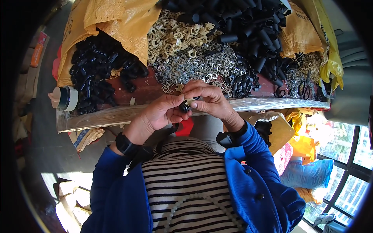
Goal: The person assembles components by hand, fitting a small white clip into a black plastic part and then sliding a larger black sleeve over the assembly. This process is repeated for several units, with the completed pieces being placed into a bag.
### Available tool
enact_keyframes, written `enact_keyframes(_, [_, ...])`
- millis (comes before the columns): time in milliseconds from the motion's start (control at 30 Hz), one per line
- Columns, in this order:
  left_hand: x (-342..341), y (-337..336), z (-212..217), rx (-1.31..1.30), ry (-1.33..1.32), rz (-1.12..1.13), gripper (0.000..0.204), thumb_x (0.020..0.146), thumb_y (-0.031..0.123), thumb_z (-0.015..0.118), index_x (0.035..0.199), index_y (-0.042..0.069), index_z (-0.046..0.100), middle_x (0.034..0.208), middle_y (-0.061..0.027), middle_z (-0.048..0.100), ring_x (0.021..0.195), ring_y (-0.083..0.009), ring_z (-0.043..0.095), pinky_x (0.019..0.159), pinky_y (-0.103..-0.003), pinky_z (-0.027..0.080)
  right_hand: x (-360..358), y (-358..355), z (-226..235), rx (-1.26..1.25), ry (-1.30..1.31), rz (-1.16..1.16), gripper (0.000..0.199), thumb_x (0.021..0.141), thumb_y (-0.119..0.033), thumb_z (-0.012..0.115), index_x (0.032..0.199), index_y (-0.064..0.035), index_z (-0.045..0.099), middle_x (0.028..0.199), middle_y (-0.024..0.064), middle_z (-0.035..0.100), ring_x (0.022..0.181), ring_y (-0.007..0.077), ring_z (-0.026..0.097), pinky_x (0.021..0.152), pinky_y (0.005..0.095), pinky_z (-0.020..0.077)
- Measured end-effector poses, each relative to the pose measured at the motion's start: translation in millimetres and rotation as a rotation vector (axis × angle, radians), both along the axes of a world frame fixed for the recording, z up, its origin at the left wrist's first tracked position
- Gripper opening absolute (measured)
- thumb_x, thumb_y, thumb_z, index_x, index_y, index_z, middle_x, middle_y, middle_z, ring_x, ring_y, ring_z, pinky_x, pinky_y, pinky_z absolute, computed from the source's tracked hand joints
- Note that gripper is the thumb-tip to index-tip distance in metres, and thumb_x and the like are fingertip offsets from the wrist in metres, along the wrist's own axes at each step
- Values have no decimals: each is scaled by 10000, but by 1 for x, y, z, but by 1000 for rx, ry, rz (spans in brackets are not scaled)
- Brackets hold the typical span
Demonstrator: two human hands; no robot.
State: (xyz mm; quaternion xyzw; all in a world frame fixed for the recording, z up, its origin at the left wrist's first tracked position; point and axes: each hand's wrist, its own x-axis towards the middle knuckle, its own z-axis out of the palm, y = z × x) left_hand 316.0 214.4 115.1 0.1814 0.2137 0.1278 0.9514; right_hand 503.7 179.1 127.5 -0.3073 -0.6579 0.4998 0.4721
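Note:
Both my hands meet just above the near edge of the table. My left hand is closed around a small black plastic part, gripping it between thumb and fingers. From the other side my right hand pinches a small cream-coloured clip against that black part. My fingers cover much of both pieces. Straight beyond my hands lies a heap of small metal clips, with a pile of cream plastic clips behind it.
Black fittings spill from an orange woven sack at left. Black tubes are heaped at far right, near scissors. A round container stands at the left corner. Plastic film wraps the table's front edge. Bags lie at right.

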Motion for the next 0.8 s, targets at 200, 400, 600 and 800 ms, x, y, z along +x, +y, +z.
enact_keyframes(200, [12,3,10,64,70,9,190,784,167,543,910,24,536,799,-125,589,673,-167,598,558,-213,510,18,1,11,-68,42,-98,198,741,-140,599,882,-1,588,927,94,539,886,180,493,758,304,397])
enact_keyframes(400, [14,7,9,83,97,78,145,769,95,542,895,24,530,810,-112,583,713,-177,593,578,-216,510,90,8,22,141,-803,-751,166,699,-91,603,842,-15,570,789,79,543,671,194,552,585,280,432])
enact_keyframes(600, [27,8,2,95,128,126,130,760,73,548,878,26,518,809,-102,581,712,-188,593,572,-216,509,118,-7,-19,173,-1166,-887,114,681,-43,581,791,-35,554,720,97,531,633,261,538,552,288,427])
enact_keyframes(800, [30,2,3,103,147,129,196,760,60,540,945,24,487,857,-113,565,717,-177,586,566,-216,511,129,-9,-19,158,-909,-931,100,686,-29,571,782,-38,548,695,105,527,624,261,537,545,292,426])
